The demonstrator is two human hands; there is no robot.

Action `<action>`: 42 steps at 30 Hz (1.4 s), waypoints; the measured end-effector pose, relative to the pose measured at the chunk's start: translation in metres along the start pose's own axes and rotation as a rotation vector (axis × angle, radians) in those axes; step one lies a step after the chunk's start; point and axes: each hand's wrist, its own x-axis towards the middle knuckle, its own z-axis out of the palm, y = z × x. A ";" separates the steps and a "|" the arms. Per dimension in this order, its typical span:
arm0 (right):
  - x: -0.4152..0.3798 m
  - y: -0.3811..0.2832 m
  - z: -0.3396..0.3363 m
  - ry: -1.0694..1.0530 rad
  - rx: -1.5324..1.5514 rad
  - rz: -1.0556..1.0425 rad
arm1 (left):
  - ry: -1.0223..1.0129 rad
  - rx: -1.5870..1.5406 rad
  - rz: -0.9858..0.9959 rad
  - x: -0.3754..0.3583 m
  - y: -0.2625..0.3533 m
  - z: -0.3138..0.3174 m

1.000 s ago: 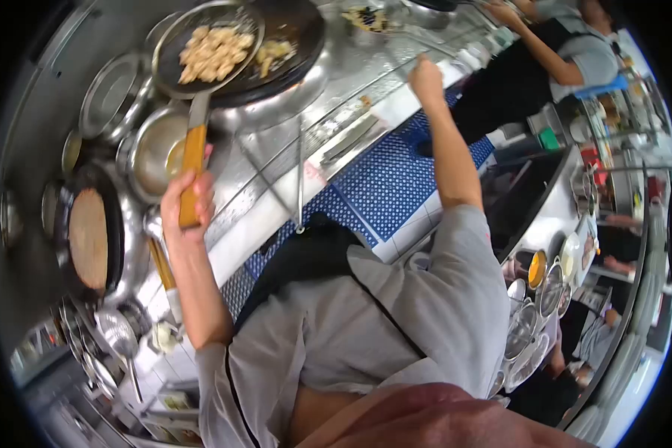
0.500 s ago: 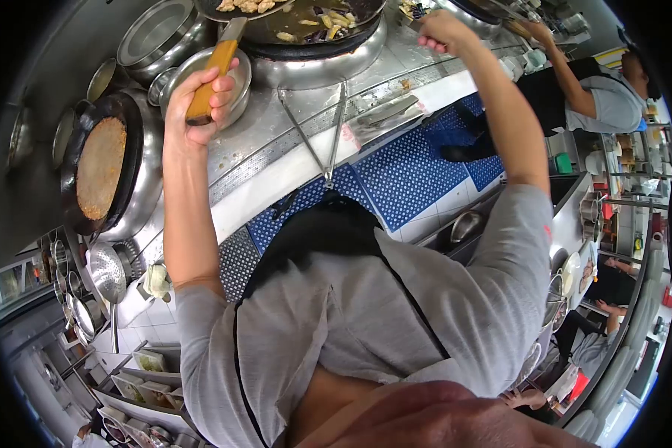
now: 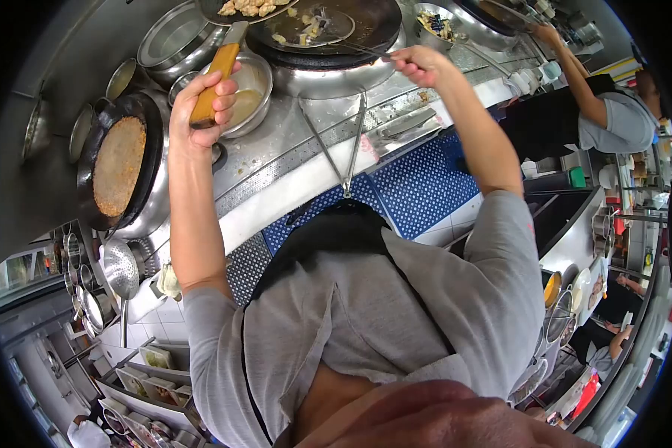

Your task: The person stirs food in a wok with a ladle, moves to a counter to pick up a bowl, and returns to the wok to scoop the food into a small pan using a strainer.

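Note:
My left hand (image 3: 205, 104) is closed around the wooden handle (image 3: 218, 82) of a skimmer, whose head at the top edge carries browned food pieces (image 3: 255, 6). Below that handle sits a steel bowl (image 3: 260, 82) with some liquid in it. My right hand (image 3: 423, 66) grips the thin metal handle of a strainer (image 3: 362, 49). The strainer's round head lies inside a large dark wok (image 3: 381, 26), among pale and purple food pieces (image 3: 313, 28) in oil. Right of the wok stands a bowl of purple and yellow pieces (image 3: 437, 26).
A second wok (image 3: 119, 168) with a browned rim stands at left. Metal tongs-like rods (image 3: 347, 149) lean over the counter's front edge. A perforated ladle (image 3: 121, 269) hangs at lower left. A co-worker (image 3: 612, 112) stands at right, one arm over another wok.
My right hand has moved from beside the right-hand bowl back toward the wok, and the strainer now shows in the wok. My left hand keeps its hold. The view has shifted slightly.

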 end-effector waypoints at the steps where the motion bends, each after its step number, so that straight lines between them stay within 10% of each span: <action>1: 0.018 0.008 0.010 0.043 0.082 -0.005 | 0.005 -0.001 0.001 0.000 0.000 -0.001; 13: 0.038 0.042 0.079 0.285 0.267 -0.453 | 0.040 -0.009 0.011 -0.017 -0.008 -0.022; 24: -0.058 0.034 -0.036 0.182 0.378 -0.427 | 0.130 -0.028 -0.045 -0.030 -0.032 -0.038; 37: -0.053 0.020 -0.164 0.852 -0.157 -0.552 | 0.132 0.037 -0.017 -0.028 -0.057 -0.024; 42: -0.014 0.025 -0.184 1.117 -0.912 -0.454 | 0.177 0.047 -0.007 -0.026 -0.065 -0.019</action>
